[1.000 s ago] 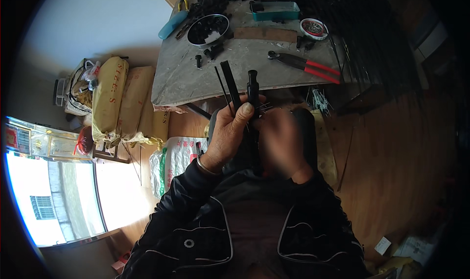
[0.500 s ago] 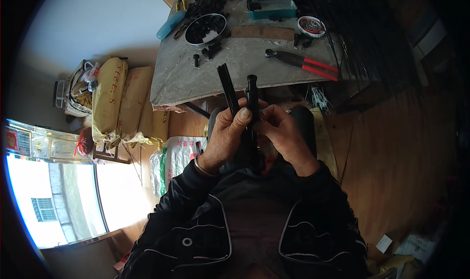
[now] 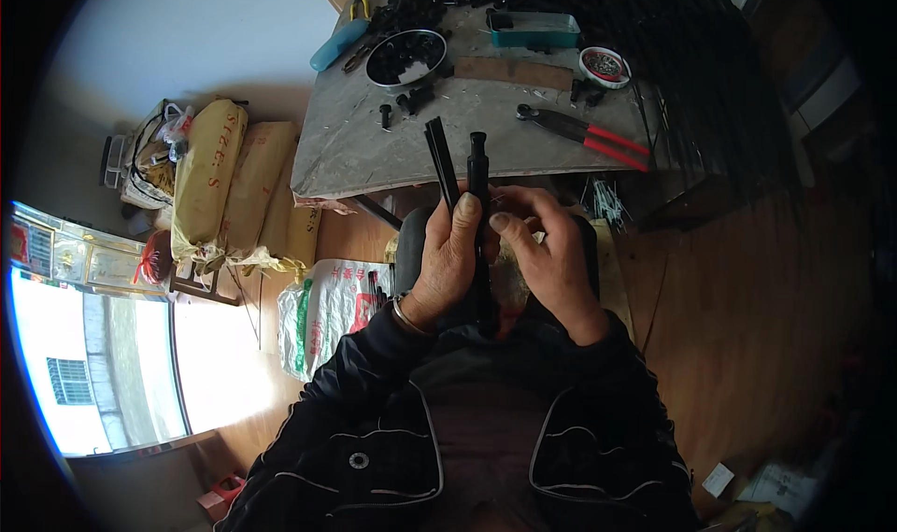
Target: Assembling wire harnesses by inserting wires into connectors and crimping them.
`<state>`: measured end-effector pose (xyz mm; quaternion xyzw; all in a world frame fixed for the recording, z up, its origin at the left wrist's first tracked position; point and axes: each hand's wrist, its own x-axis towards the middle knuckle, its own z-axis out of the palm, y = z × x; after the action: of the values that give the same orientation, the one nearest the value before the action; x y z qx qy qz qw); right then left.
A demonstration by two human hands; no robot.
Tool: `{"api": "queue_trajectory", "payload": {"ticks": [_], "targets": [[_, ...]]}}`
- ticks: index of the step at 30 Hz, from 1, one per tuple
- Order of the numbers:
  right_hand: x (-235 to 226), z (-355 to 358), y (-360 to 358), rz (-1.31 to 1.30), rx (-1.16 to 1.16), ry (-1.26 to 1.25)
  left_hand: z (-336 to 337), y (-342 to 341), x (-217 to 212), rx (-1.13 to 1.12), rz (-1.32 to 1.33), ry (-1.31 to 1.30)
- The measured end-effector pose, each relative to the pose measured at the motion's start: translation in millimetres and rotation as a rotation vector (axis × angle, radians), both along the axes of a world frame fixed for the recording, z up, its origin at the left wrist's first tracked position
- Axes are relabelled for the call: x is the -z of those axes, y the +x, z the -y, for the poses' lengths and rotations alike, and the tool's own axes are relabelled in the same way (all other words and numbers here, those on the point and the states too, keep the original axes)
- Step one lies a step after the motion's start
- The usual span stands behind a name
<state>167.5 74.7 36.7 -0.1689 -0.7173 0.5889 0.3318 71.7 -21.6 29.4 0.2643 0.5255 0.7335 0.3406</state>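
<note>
My left hand is closed round a black rod with a flared knob at its top end. The same grip takes in a bundle of thin black strips, which lean up and left beside the rod. My left thumb presses along the rod's side. Close to the rod's right side is my right hand, its thumb and fingers curled together. A tiny pale wisp shows near those fingertips, but what they hold is hidden. The rod's lower part hangs dark against my clothes and is hard to make out.
Ahead stands a grey table with red-handled pliers, a round bowl of black parts, a teal tray and a small white dish. Long dark strands hang at right. Yellow sacks are stacked at left.
My right hand has shifted slightly right, and its fingers have drawn a little away from the rod. The rod and strips stay in my left hand. The whole view has shifted slightly.
</note>
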Motion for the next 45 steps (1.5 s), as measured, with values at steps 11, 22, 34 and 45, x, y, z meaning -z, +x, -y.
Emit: {"api": "queue_trajectory", "payload": {"ticks": [11, 22, 34, 45], "targets": [[21.1, 30.2, -2.5, -0.140, 0.041, -0.483, -4.7, 2.6, 5.2, -0.080, 0.002, 0.039], [29.5, -8.5, -7.6, 0.034, -0.126, -0.312, 0.5, 5.0, 5.1, -0.033, -0.049, 0.069], [10.6, -157.4, 1.8, 0.424, 0.276, 1.061, 5.5, -7.3, 4.8, 0.142, -0.053, 0.068], [-5.5, -117.6, 16.2, 0.293, 0.094, 0.536, 2.6, -14.7, 9.2, -0.096, 0.021, 0.020]]}}
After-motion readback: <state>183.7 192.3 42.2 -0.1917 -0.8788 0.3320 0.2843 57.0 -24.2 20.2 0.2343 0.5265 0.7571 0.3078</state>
